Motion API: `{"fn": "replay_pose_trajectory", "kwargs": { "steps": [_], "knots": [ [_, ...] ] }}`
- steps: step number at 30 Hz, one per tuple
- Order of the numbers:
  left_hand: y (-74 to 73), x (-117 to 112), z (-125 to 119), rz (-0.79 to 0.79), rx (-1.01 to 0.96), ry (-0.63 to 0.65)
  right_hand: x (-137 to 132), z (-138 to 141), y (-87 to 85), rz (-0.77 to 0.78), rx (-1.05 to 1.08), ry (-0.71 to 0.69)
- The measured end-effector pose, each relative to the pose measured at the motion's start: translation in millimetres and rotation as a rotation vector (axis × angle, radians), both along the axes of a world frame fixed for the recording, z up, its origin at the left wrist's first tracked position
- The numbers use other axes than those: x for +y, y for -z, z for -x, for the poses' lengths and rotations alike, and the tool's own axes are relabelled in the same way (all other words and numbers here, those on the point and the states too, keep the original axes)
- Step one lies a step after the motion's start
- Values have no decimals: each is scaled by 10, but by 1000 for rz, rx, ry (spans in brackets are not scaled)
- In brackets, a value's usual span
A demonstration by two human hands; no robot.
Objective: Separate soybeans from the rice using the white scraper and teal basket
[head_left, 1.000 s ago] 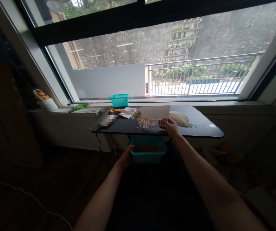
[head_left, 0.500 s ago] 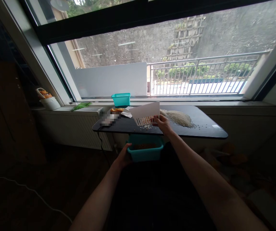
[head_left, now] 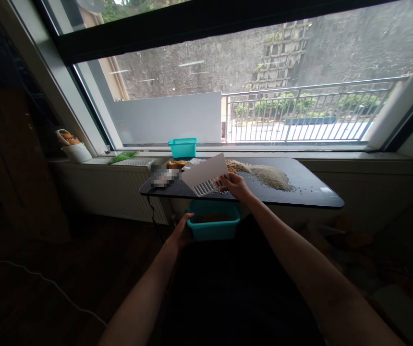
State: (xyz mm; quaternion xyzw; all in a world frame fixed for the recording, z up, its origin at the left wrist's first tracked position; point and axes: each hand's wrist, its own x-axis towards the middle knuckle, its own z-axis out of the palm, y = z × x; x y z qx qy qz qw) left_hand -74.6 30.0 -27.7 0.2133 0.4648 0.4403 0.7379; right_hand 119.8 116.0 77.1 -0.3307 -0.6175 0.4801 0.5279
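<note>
One right hand (head_left: 238, 186) pinching a slotted card (head_left: 206, 172), kinda 8-to-2 lengthwise; teal bin (head_left: 215, 233) at that hand's 7 o'clock, left hand (head_left: 184, 230) gripping it.

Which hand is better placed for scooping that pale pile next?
Probably the right hand: it holds the white slotted card over the table, close to the pale pile. The left hand grips the blue-green tub below the table's edge.

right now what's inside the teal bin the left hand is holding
Inside the teal bin, brownish loose material shows, too dim to identify. The bin's near side and the material's surface hide how deep it goes and anything underneath.
</note>
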Motion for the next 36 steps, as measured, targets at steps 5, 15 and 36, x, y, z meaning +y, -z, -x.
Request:
{"fn": "replay_pose_trajectory", "kwargs": {
  "steps": [5, 15, 36],
  "knots": [
    [-46, -22, -98, -50, -94, 80, -23, -329, -37, -11, 82, 103],
    [34, 14, -340, -34, -18, 106, 8, -805, 190, 103, 179, 233],
    [59, -3, -316, -54, -20, 110, -76, -770, 196, 159, 117, 92]
  ]
}}
